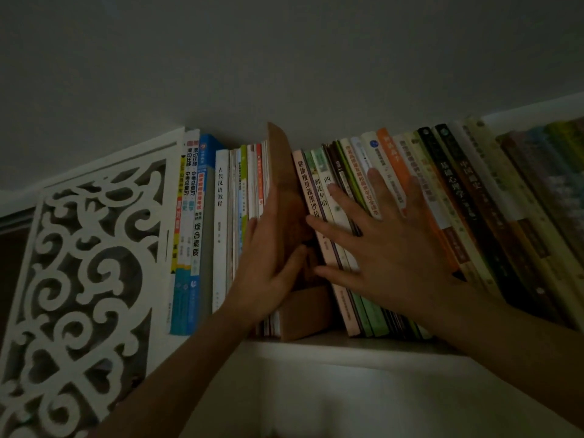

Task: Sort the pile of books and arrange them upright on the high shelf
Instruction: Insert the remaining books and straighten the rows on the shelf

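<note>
Left hand [268, 260]: fingers and thumb curled round the lower fore-edge of a brown book [282, 191], which stands between two groups on the high shelf [347, 344], its top edge above its neighbours, not fully seated.

Right hand [388, 235]: flat, fingers spread and straight, pressing against the spines of the leaning books [354, 197] just right of the gap, holding them back; grips nothing.

Left group [221, 216]: white, blue and thin coloured spines, upright, touching the brown book on its left side.

Right group: pink, green, orange and black spines, all tilted, running to the frame edge; far end blurred.

Carved white panel [82, 263]: closes the shelf's left end.

Step in hand, as judged: insertion of one sorted book. Next move calls for pushing it back flush, then easing the leaning row upright against it. The pile is out of view.
</note>
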